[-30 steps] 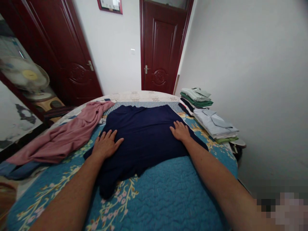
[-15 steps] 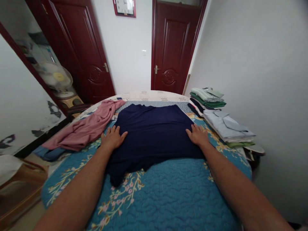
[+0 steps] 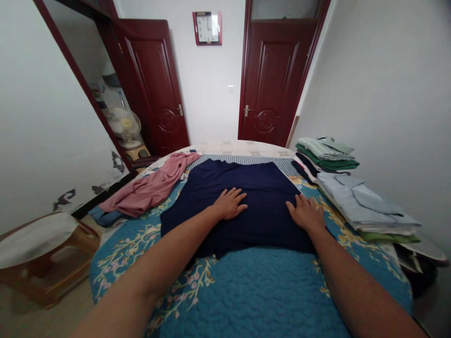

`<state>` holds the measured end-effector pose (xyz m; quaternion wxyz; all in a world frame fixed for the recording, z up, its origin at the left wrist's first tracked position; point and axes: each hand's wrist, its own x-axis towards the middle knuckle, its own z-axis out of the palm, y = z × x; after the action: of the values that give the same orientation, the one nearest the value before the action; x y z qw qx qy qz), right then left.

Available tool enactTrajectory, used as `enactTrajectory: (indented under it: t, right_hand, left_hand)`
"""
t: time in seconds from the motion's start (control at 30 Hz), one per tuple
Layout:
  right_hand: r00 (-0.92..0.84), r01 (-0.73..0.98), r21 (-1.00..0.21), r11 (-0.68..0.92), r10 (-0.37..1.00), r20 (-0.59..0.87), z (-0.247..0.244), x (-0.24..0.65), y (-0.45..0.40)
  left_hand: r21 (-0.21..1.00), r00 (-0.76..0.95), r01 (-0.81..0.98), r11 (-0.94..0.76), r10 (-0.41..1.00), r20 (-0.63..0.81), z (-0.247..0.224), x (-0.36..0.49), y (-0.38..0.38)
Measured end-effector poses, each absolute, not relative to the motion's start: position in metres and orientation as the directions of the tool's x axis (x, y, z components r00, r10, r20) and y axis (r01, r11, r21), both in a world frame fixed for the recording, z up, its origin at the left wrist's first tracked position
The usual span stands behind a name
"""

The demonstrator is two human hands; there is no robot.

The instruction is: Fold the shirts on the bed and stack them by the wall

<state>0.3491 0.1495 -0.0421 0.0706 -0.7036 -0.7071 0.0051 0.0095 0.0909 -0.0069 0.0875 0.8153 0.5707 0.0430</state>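
Observation:
A dark navy garment (image 3: 260, 225) lies spread out on the teal floral quilted cover (image 3: 260, 291). My left hand (image 3: 229, 203) rests flat on the middle of the garment, fingers spread. At its right edge lies my right hand (image 3: 307, 212), palm down with the fingers apart, partly on the cloth. Neither hand grips anything. Part of the garment's near left side is hidden under my left forearm.
A pink garment (image 3: 151, 185) lies loosely at the left edge, over something blue (image 3: 105, 217). Folded light-blue clothes (image 3: 366, 202) and a folded green stack (image 3: 327, 157) sit on the right. A stool (image 3: 45, 253) stands at the lower left.
My left hand has slid from the garment's left edge to its middle. My right hand remains at the right edge. The view has shifted, so the room appears further right and lower.

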Motion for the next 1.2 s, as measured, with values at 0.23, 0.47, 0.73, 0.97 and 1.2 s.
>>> enactTrajectory:
  t: [0.23, 0.47, 0.73, 0.97, 1.2]
  right_hand:
    - [-0.008, 0.996, -0.092, 0.017, 0.995, 0.099, -0.048, 0.353, 0.153]
    - [-0.007, 0.999, -0.053, 0.013, 0.995, 0.102, -0.051, 0.355, 0.155]
    - [-0.003, 0.998, -0.061, 0.009, 0.994, 0.107, -0.049, 0.355, 0.154]
    - [-0.013, 0.998, -0.066, 0.021, 0.991, 0.131, -0.048, 0.353, 0.153]
    - [-0.175, 0.981, -0.040, 0.192, 0.947, 0.270, -0.027, 0.331, 0.139]
  left_hand:
    - [0.152, 0.103, 0.983, -0.099, 0.994, -0.020, -0.012, -0.072, 0.142]
    - [0.150, -0.144, 0.979, 0.140, 0.989, 0.019, -0.015, -0.157, 0.167]
    - [0.225, -0.157, 0.966, 0.127, 0.980, 0.119, -0.008, -0.185, 0.166]
    - [0.224, 0.023, 0.972, -0.071, 0.978, 0.208, -0.011, -0.106, 0.085]
    - [0.195, 0.266, 0.938, -0.287, 0.956, 0.127, -0.017, -0.029, 0.019]
